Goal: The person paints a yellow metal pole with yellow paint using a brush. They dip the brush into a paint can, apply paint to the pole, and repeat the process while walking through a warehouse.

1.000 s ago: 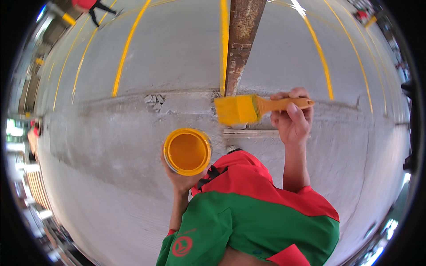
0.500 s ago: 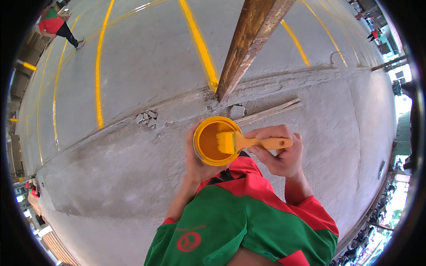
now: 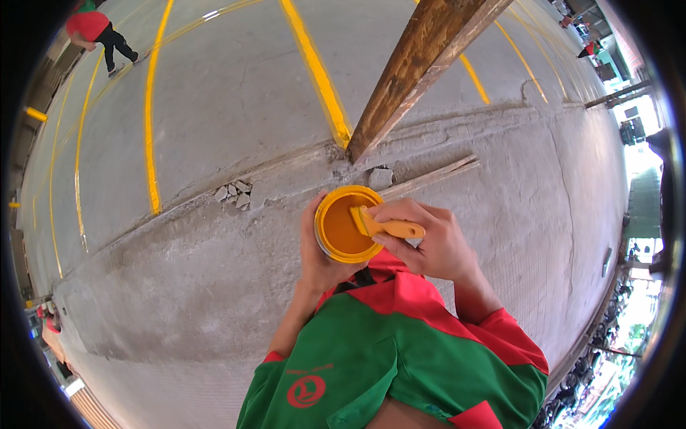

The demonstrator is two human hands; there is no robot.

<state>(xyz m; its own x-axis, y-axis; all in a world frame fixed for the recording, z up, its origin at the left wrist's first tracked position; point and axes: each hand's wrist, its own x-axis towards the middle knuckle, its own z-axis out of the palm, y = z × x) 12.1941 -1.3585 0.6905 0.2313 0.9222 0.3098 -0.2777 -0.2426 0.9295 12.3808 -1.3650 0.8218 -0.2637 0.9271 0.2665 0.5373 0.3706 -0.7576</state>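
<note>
Clasping paint can (image 3: 350,257) in left grip (image 3: 319,266) | clamping brush (image 3: 400,229) by handle in right grip (image 3: 437,242), bristles (image 3: 359,221) within can mouth | probably best: keep can level, dip tips only, wipe against rim | beyond: rusty post (image 3: 421,68), yellow floor line (image 3: 312,68)

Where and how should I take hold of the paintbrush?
Probably by the orange handle, from the right, where the right hand holds it. The handle points rightward past the rim of the paint can, while the yellow bristles sit at the can's opening.
</note>
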